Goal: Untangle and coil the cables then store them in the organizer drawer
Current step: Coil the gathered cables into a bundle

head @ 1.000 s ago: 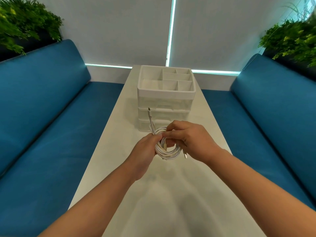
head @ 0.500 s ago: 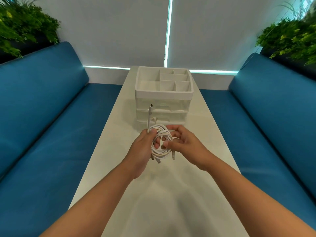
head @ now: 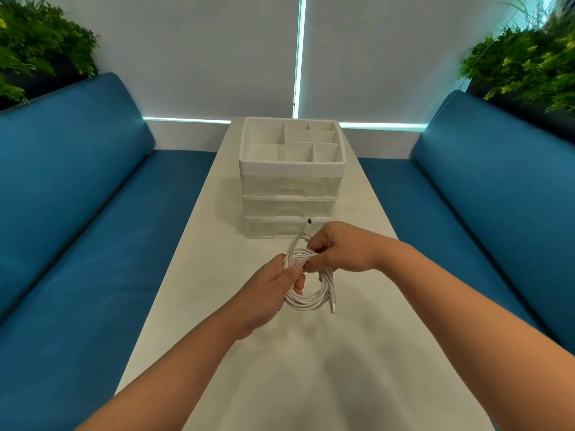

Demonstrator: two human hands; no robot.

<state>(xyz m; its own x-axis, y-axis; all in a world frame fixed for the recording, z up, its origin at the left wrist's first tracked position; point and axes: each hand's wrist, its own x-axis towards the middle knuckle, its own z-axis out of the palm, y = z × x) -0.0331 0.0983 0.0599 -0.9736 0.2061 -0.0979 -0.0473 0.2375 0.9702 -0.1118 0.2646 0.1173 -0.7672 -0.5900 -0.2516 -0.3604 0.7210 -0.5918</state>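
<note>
Both hands (head: 264,290) (head: 339,247) pinched the coiled white cable (head: 306,293). Coiling looked nearly done; the clear plastic drawer organizer (head: 291,194) was shut, so storing remained.

You have a white cable (head: 306,298) wound into a loose round coil of several loops, held up above the bench with its upper side bunched together; one free end rises from the top of the coil with a small plug at its tip, and the other end hangs down the right side, ending in a flat metal plug. Beyond it stands your organizer (head: 291,185): a white top tray split into open compartments over three clear drawers, all pushed in, set upright with its front facing you.
</note>
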